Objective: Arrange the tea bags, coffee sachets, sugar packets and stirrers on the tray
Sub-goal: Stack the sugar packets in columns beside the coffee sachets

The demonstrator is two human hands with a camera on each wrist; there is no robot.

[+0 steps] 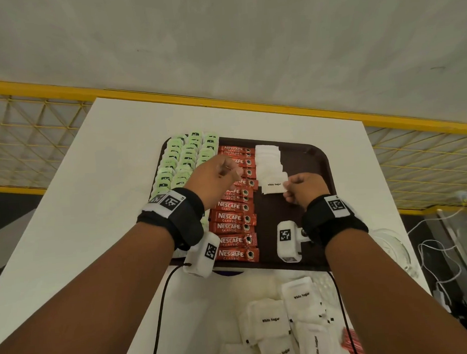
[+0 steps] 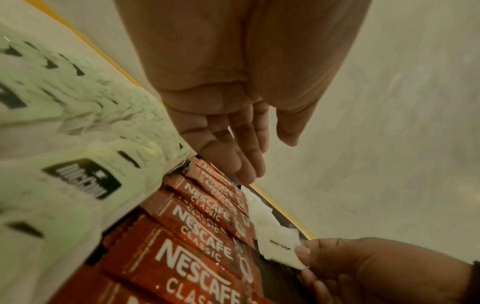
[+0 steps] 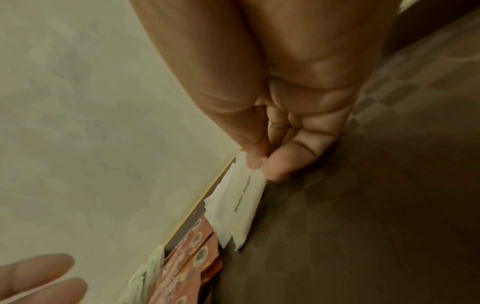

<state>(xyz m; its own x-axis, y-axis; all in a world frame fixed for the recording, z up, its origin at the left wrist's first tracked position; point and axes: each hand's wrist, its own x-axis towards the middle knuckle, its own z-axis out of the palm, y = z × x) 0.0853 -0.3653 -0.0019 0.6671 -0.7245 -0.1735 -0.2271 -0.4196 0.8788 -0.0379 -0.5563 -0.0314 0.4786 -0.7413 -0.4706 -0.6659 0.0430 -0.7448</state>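
Observation:
A dark brown tray (image 1: 318, 157) lies on the white table. It holds green tea bags (image 1: 184, 159) on the left, a column of red coffee sachets (image 1: 235, 217) in the middle and a row of white sugar packets (image 1: 267, 158) beside them. My right hand (image 1: 305, 189) pinches a white sugar packet (image 1: 274, 187) (image 2: 281, 246) (image 3: 241, 202) by its edge at the near end of that row. My left hand (image 1: 213, 179) hovers over the coffee sachets (image 2: 197, 246), its fingers (image 2: 241, 148) relaxed and empty.
Loose white sugar packets (image 1: 270, 319) lie heaped on the table in front of the tray, with a red sachet (image 1: 353, 344) at the heap's right. A glass dish (image 1: 393, 244) stands at the table's right edge. Yellow railing (image 1: 223, 99) runs behind the table.

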